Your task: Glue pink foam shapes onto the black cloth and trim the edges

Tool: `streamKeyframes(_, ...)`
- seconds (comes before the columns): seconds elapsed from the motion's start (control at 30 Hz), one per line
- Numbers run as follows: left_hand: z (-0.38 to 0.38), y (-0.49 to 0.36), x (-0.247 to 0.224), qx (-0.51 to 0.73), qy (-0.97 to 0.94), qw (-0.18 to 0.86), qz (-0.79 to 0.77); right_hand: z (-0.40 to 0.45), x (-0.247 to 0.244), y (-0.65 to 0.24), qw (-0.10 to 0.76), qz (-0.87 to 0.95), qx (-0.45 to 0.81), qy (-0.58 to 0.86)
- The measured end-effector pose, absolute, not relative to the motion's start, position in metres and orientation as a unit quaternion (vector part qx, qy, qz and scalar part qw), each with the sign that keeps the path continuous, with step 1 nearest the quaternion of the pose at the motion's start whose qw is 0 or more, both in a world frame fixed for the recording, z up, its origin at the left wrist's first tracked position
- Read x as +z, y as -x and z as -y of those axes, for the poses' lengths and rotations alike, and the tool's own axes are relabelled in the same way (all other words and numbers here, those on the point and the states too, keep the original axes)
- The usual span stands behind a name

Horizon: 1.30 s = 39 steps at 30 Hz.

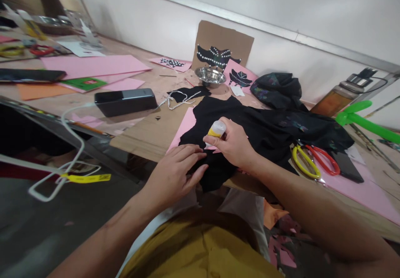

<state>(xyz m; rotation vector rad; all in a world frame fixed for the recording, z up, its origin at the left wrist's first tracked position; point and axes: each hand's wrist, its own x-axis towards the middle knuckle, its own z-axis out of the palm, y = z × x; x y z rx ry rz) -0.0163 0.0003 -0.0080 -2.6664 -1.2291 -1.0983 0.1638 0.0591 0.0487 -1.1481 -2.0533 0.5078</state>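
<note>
I'm gripping bottle (216, 130) in right hand (236, 144), left hand (175, 172) resting open on black cloth (218, 109); bowl (210, 81) sitting at bottle's 12 o'clock.

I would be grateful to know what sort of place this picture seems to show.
Probably a craft room or small workshop, judging by the black cut-outs edged with pearl-like beads, the pink sheets lying about, and what look like yellow and red scissor handles.

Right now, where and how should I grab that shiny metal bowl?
Probably pinch the metal bowl by its near rim, coming from your own side: it sits upright with a wide, open edge, and the cardboard stands behind it.
</note>
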Motion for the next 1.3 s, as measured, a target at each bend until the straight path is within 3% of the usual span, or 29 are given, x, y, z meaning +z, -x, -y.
streamKeyframes(1.3,-0.001,0.017,-0.008,-0.353,0.847,0.004,0.398,-0.062,0.045,-0.18,0.374,0.77,0.196,0.478)
